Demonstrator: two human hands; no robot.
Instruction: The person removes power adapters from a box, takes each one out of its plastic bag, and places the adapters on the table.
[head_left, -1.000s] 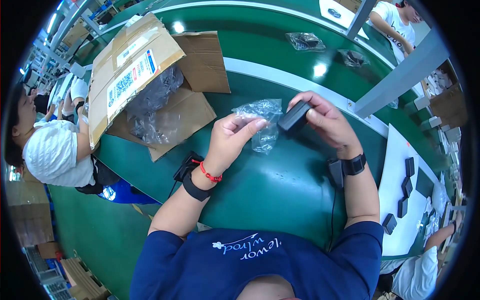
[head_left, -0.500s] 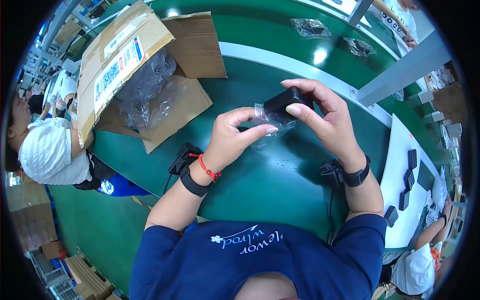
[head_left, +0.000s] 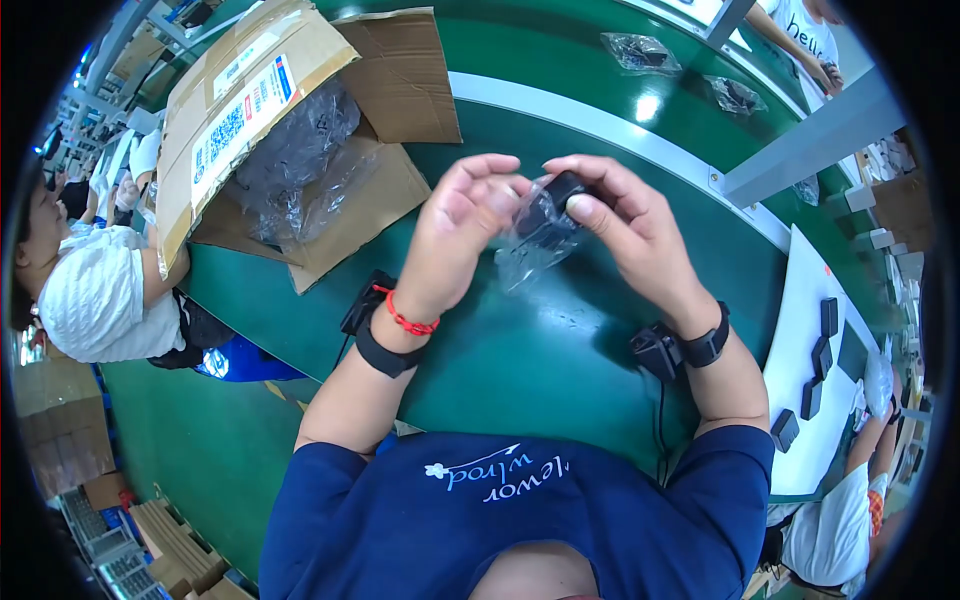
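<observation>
A small black box-shaped device [head_left: 562, 190] sits mostly inside a clear plastic bag [head_left: 530, 255], held above the green table. My right hand [head_left: 635, 220] is closed around the device's right side, thumb on the near face and fingers behind. My left hand [head_left: 455, 225] is at the bag's left side, its index finger stretched out and its thumb apart from it. The left fingertips are slightly blurred and reach the bag's edge; whether they touch it is hard to see. The bag's loose end hangs down toward me.
An open cardboard box [head_left: 375, 185] with clear plastic bags [head_left: 300, 170] stands at the left. Several black devices [head_left: 812, 398] lie on a white sheet [head_left: 790, 340] at the right. Beyond the white rail [head_left: 620, 145], bagged items [head_left: 640, 52] lie on another green surface. People work nearby.
The black device has gone deeper into the plastic bag. My left hand has turned and raised its fingers, loosening its pinch on the bag. My right hand has shifted slightly left.
</observation>
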